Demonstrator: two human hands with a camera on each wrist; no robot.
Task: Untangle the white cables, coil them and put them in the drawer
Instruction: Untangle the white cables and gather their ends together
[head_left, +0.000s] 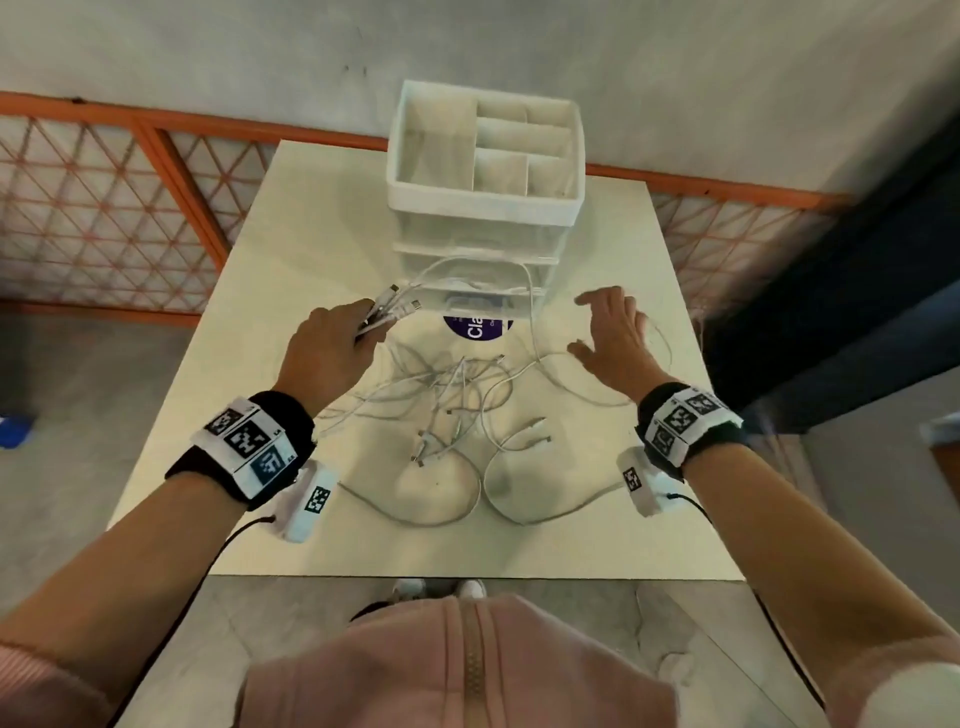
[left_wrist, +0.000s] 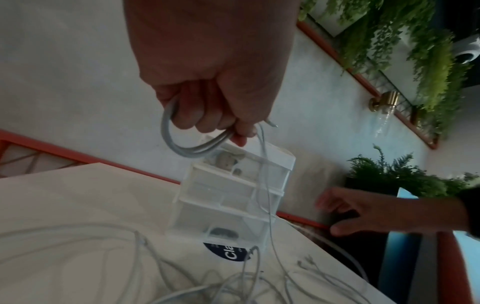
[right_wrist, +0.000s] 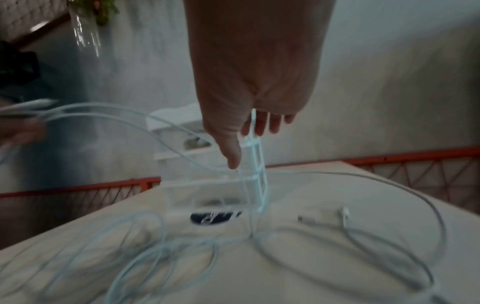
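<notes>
On the table (head_left: 218, 322), left hand (head_left: 332, 345) grips coiled cables (head_left: 387, 306); loose strand (head_left: 532, 312) runs 12-to-6, at 9 o'clock of relaxed right hand (head_left: 615, 338).

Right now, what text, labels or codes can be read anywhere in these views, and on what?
"Cla": white letters on the round purple sticker on the table, the rest cut off by the clear drawer unit.
Wristband markers: square black-and-white codes, no words.
Small print on the sticker: too blurred.
</notes>
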